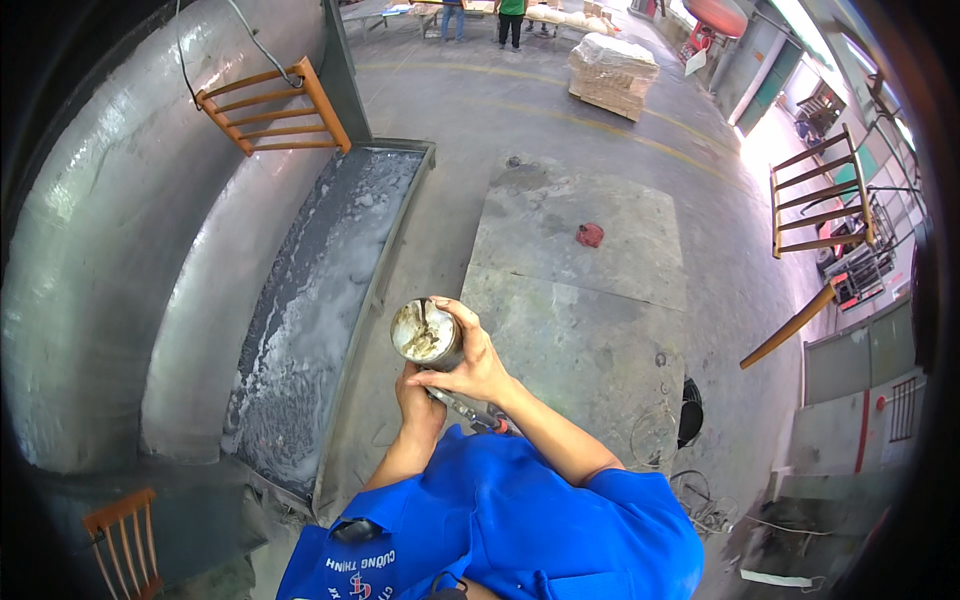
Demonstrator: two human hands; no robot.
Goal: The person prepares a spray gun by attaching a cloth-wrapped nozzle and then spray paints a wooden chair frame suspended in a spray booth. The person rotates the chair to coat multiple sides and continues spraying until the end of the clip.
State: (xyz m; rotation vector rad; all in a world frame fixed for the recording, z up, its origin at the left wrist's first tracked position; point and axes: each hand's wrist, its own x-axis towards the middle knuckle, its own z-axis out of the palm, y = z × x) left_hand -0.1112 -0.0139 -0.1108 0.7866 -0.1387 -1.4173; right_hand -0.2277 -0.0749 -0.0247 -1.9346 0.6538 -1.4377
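A round metal cup point(436, 338), its whitish top stained with brown, is held up in front of my chest. My right hand point(474, 362) is closed around the cup's side, fingers curling over the rim and thumb underneath. Just below the cup, my left hand point(420, 408) is closed on what looks like a spray gun point(460, 406), a metal body with a red-orange fitting close to my blue shirt. The left fingers are partly hidden by the cup and the right hand.
On the left, a long trough point(385, 265) of foamy water runs below a shiny curved metal wall point(90, 240). Wooden slatted frames point(275, 112) hang left and right point(822, 195). A red lump point(590, 235) lies on the floor plate. Cables point(705, 505) lie at lower right. Wrapped stack point(612, 78) and people stand far off.
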